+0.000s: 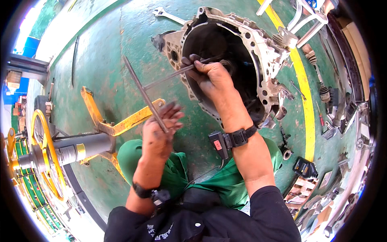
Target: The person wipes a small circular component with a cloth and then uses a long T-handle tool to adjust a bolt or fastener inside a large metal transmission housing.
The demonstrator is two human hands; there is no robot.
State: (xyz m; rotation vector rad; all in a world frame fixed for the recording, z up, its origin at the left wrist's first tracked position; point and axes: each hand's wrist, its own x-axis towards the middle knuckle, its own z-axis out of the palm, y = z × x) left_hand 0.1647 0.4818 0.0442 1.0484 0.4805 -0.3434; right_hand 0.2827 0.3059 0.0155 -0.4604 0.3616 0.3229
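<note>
A dark metal T-handle wrench (169, 76) reaches across the middle, its shaft end inside the opening of a cast-metal gearbox housing (253, 48). My right hand (215, 76) is closed around the shaft near that end, over the housing's rim. At the wrench's crossbar, my left hand (158, 133) has its fingers spread and somewhat blurred. The bar's lower end passes over this hand, and I cannot tell whether they touch. The housing's inside is dark, with a round fitting (229, 66) partly hidden behind my right hand.
An adjustable wrench (171, 17) lies beyond the housing. On the left stands a yellow-legged stand (135, 119) with a grey cylinder (86, 148). A yellow floor line (305, 92) runs on the right, beside drive shafts (322, 86) and a black bottle (305, 167).
</note>
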